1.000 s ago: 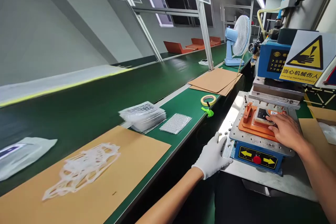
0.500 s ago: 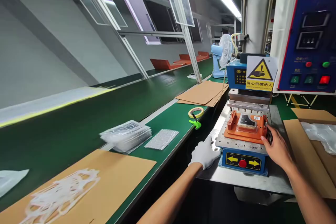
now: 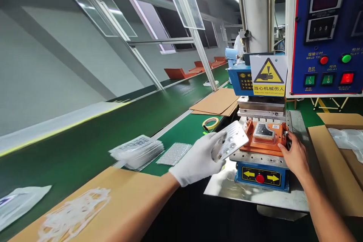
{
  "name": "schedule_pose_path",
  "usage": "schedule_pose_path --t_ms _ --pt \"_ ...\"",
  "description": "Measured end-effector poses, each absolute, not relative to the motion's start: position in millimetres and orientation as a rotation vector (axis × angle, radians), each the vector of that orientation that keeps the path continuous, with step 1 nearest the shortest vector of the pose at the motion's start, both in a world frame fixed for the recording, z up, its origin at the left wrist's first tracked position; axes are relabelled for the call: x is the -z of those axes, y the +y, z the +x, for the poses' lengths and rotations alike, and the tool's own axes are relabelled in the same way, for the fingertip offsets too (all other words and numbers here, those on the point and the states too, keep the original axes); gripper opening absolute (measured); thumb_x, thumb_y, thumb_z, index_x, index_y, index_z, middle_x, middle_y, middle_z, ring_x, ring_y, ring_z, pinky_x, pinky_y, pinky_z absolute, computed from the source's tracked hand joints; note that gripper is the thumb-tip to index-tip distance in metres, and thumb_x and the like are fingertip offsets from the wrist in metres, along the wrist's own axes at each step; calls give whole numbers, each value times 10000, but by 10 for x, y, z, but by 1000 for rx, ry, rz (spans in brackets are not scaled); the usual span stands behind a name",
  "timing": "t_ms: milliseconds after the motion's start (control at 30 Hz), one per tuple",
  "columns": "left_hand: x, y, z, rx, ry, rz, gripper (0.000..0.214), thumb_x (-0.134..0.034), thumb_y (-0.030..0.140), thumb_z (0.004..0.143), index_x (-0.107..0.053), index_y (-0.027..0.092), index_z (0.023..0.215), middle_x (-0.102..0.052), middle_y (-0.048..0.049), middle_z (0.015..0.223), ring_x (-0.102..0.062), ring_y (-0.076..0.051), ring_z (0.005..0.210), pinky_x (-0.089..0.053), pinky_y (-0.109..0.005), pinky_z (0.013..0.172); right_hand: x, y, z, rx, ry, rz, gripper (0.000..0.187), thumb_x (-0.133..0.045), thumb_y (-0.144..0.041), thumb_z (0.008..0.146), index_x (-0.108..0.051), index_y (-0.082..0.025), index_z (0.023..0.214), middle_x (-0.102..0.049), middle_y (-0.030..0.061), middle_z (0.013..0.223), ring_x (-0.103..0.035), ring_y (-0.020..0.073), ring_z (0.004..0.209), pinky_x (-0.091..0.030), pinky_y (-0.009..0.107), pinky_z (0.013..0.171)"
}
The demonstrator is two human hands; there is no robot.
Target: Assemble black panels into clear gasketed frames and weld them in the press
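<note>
A perforated metal plate (image 3: 230, 140) is hanging in the air in the person's gloved left hand (image 3: 197, 160). It is tilting toward the camera, and its pale, dull-shining face is showing round holes and rows of small slots. The white glove fingers (image 3: 216, 148) seem pressed together and are pinching the plate's lower corner against the thumb, though the grip is partly hidden. The plate is being held above the steel table (image 3: 227, 193), just beside the orange fixture (image 3: 265, 145). The main change is that this hand has just risen from the table, where it was lying flat, and now it is carrying the plate.

The bare right hand (image 3: 295, 155) is reaching to the fixture's right edge, with its fingers (image 3: 289, 145) slightly spread and their tips touching the metal there. In the fixture's recess, a dark, flat piece (image 3: 262, 130) is lying under a pale cover. Behind it, the press head (image 3: 261, 104) is standing above, below a yellow warning sign (image 3: 268, 75). To the left, a roll of masking tape (image 3: 210, 123) and a bubble-wrap bag (image 3: 173, 154) are lying on the green conveyor belt (image 3: 85, 132).
</note>
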State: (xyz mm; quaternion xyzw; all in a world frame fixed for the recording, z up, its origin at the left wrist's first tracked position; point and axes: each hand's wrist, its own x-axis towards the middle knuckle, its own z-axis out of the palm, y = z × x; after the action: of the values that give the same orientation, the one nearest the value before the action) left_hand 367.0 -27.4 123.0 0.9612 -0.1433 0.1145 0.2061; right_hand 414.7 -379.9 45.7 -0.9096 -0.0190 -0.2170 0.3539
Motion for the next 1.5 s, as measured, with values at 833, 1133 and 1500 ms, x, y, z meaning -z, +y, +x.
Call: schedule_pose_path --t_ms 833,1133,1500 --pt "-1491 -1328 5165 356 -1084 2831 524 -622 583 837 -764 224 1192 -778 -62 985 -707 -307 952 -543 -368 888 -437 -3608 4046 472 108 -2140 587 -766 -261 898 -602 -226 1459 -773 125 1322 -728 353 1237 -589 557 1074" --pt "-1514 -1856 4967 445 -944 2752 689 -294 632 1078 -506 249 1610 -735 -137 1396 -722 -364 1234 -524 -455 1061 -406 -3591 4045 531 89 -2096 660 -775 -240 883 -567 -225 1510 -755 134 1354 -718 341 1265 -577 547 1104" --pt "-1396 -1808 5005 277 -1075 2645 652 -301 573 1092 -467 255 1636 -677 -121 1499 -627 -347 1396 -482 -456 1142 -516 -3700 4101 576 -121 -2076 523 -727 -185 884 -661 -236 1400 -696 97 1376 -675 289 1275 -535 475 1147"
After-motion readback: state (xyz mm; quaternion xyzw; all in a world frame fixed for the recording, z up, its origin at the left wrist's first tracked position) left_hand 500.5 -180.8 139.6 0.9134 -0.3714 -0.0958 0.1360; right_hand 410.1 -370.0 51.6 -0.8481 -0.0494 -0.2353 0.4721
